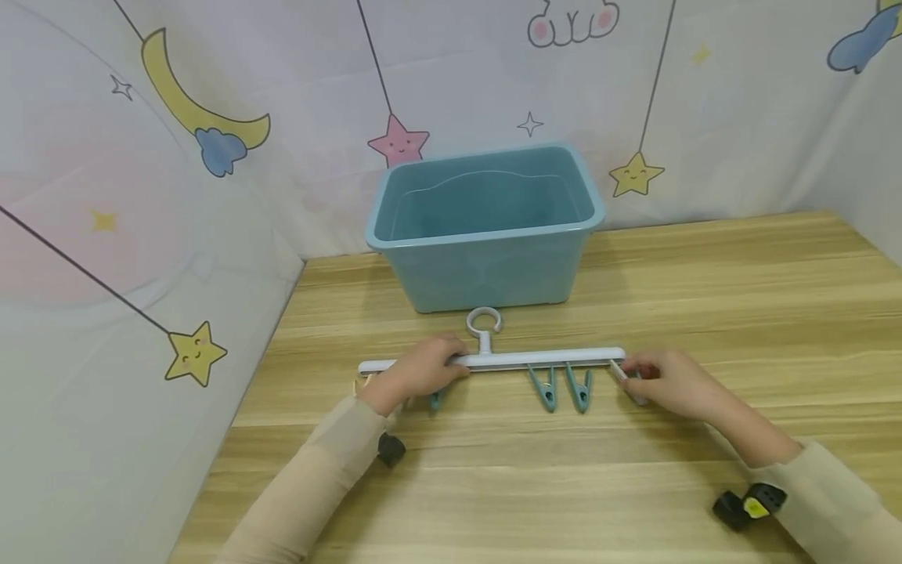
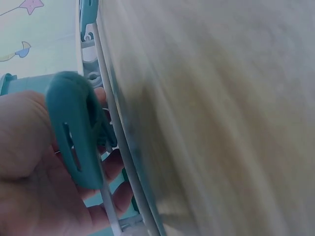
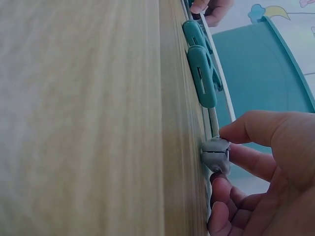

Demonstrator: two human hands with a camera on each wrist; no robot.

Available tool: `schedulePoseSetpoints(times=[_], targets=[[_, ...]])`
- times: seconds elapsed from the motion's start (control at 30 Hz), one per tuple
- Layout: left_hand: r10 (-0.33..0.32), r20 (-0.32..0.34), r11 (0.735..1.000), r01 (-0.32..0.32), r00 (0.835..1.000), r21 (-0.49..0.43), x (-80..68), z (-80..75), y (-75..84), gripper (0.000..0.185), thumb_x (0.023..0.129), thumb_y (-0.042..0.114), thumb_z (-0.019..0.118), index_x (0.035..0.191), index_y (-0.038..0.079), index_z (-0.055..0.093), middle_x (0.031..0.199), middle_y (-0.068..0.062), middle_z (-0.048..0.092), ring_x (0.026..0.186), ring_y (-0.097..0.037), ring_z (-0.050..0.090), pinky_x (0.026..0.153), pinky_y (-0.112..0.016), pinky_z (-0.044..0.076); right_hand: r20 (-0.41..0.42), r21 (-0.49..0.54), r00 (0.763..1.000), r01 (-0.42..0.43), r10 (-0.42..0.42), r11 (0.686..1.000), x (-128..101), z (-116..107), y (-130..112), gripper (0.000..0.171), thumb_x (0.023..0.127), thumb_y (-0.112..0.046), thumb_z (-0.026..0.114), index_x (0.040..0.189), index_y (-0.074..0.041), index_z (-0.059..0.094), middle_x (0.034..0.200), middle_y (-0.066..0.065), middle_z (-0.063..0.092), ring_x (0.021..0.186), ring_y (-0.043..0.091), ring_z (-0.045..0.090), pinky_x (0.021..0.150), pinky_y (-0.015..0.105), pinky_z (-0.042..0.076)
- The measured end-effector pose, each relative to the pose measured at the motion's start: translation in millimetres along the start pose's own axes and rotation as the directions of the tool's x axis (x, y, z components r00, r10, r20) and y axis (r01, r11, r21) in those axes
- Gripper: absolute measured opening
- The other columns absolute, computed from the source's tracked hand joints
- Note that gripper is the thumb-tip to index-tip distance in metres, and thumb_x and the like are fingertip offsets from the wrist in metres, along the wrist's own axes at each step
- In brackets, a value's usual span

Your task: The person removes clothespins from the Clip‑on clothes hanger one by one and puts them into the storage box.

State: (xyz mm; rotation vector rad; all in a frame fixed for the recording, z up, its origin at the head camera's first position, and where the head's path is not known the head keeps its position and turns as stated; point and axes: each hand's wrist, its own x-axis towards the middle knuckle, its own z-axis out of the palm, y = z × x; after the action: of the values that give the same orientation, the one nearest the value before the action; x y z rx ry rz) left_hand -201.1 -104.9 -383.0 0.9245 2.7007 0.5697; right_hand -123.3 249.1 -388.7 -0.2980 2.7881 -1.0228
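Observation:
A white hanger [image 1: 557, 358] with a round hook at its middle lies across the wooden table. My left hand [image 1: 426, 366] grips its bar left of the hook, fingers curled behind the bar in the left wrist view. A teal clip [image 2: 76, 132] hangs right by that palm. At the bar's right end, my right hand [image 1: 672, 384] pinches a small pale grey piece [image 3: 215, 155] between thumb and fingers. Two teal clips [image 1: 546, 389] hang from the bar between the hands. Part of the bar's left half is hidden behind my left hand.
Behind the hanger a blue-green plastic bin [image 1: 486, 270] stands on the wooden table [image 1: 507, 486], close to a patterned cloth backdrop [image 1: 472, 70]. Cloth [image 1: 141, 439] also borders the table on the left.

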Motion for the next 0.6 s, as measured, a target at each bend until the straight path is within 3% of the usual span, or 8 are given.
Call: schedulePoseSetpoints(times=[0.23,0.6], targets=[[-0.001,0.003,1.0,0.001,1.0,0.013,-4.4,-4.5,0.2,0.012,0.092,0.017,0.066,0.1,0.007,0.067,0.092,-0.001,0.062,0.082,-0.013,0.055,0.079,-0.033,0.048,-0.011,-0.007,1.0,0.003,-0.003,1.0,-1.2,-2.4,-0.1,0.028,0.088,-0.018,0.067,0.11,-0.001,0.07,0.097,0.012,0.063,0.085,0.021,0.051,0.069,0.032,0.042],[-0.024,-0.018,0.997,0.022,1.0,-0.075,-14.7,-17.8,6.9,0.012,0.094,0.018,0.064,0.093,0.008,0.057,0.076,0.0,0.051,0.068,-0.013,0.046,0.064,-0.029,0.041,-0.045,0.042,0.999,0.003,-0.001,0.999,-7.2,-6.8,-5.2,0.031,0.091,-0.017,0.064,0.114,0.003,0.066,0.092,0.008,0.059,0.079,0.018,0.05,0.057,0.026,0.043]])
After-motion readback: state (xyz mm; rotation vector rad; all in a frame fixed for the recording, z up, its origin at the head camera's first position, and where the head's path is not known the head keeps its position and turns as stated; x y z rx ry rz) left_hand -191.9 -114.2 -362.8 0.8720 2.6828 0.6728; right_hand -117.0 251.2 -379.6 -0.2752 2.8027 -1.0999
